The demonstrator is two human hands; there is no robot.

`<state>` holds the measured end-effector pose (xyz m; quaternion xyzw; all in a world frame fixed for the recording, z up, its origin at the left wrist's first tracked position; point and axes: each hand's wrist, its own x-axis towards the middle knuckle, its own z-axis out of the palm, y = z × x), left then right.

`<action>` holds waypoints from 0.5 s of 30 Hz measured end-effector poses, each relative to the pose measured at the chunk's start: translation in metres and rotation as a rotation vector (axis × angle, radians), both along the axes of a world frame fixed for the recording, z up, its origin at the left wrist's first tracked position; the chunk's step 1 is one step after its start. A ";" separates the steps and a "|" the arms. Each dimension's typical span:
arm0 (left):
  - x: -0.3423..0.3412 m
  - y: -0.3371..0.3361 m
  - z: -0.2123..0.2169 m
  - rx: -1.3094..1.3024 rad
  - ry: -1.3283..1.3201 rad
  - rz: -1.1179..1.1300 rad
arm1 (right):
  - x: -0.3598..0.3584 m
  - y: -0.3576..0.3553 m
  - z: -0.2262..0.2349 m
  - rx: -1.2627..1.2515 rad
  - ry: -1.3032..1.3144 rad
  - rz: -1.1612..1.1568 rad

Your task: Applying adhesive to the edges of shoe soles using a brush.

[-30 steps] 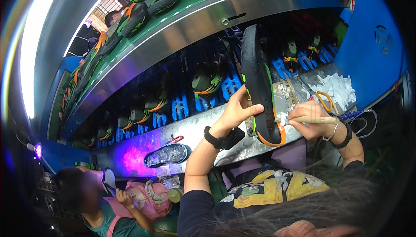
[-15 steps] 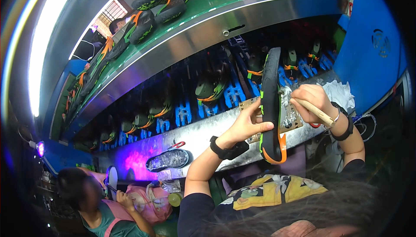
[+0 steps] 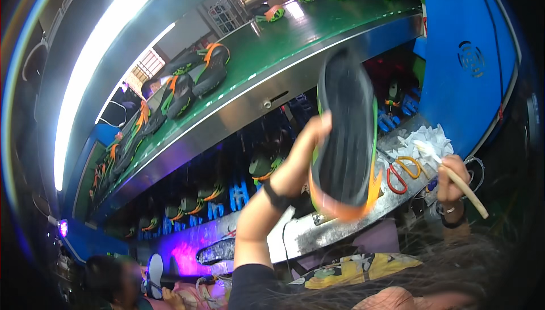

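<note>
A black shoe sole with lime green and orange edging is raised over the bench, its long hollow inner face turned towards me. My left hand grips it by the left edge; some of the fingers are hidden behind it. To the right, my right hand is closed around the wooden handle of a brush. The brush's pale bristles point up and left, apart from the sole. Red-handled and yellow-handled scissors lie on the bench between the sole and the brush.
Crumpled white cloth or paper lies behind the brush. Soles and shoe parts rest on the green raised belt. Below it are shoes on blue holders. Another sole lies on the metal bench, near a co-worker at lower left.
The sole has moved up and turned from edge-on to show its inner face. My right hand, with the brush, has drawn away from it, right and downward. My view has shifted.
</note>
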<state>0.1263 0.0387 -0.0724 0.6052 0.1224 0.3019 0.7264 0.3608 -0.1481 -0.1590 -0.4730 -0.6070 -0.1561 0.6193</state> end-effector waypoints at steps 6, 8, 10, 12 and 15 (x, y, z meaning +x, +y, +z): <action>0.082 0.156 0.122 -0.118 0.067 0.270 | 0.004 -0.031 -0.020 -0.020 0.059 -0.067; 0.065 0.143 0.132 0.237 0.369 0.415 | 0.017 -0.039 -0.035 -0.015 0.119 -0.100; 0.012 0.157 0.142 0.513 0.673 0.493 | 0.021 -0.037 -0.048 -0.113 0.272 -0.109; -0.019 0.154 0.165 0.945 1.072 0.695 | 0.029 -0.046 -0.056 -0.172 0.348 -0.126; -0.096 0.166 0.165 1.297 1.365 1.058 | 0.030 -0.032 -0.067 -0.143 0.325 -0.081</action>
